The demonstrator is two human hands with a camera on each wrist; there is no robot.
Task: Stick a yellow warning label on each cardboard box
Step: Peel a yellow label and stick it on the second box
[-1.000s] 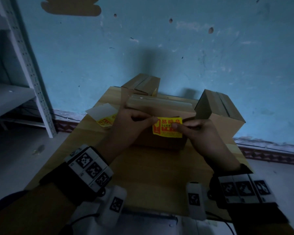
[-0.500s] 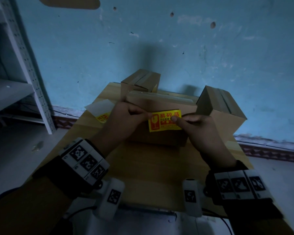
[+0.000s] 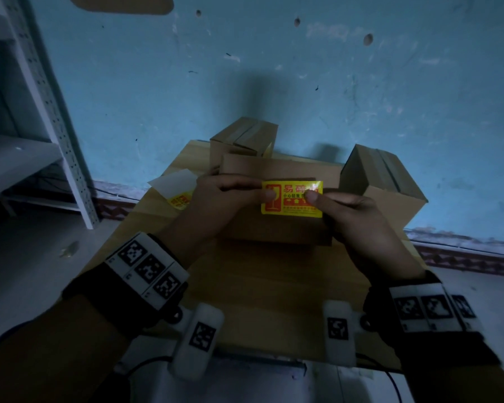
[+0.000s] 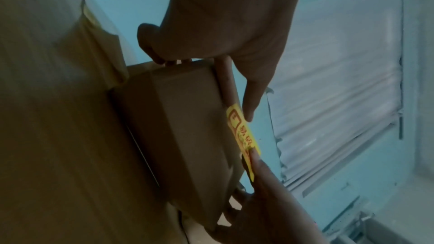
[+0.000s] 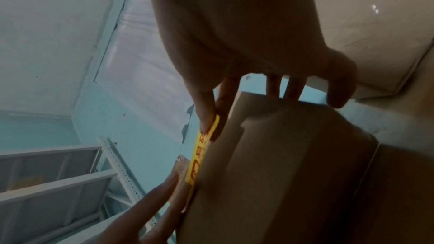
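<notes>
The near cardboard box (image 3: 277, 225) stands at the middle of the wooden table (image 3: 262, 286), with a bare stretch of tabletop between it and the table's near edge. A second box (image 3: 242, 138) stands just behind it on the left and a third box (image 3: 390, 184) just beside it on the right, so the room around it is tight at the back and right — open toward the person. A sheet of label backing (image 3: 175, 181) with a spare yellow label (image 3: 181, 199) lies at the table's left edge, near a grey metal shelf rack (image 3: 41, 91).

The yellow warning label (image 3: 291, 200) — red print, a glass symbol at its left end — lies against the near box's front face. The left hand (image 3: 216, 199) pinches its left end, fingers curled. The right hand (image 3: 349, 216) grips its right end between thumb and forefinger.
</notes>
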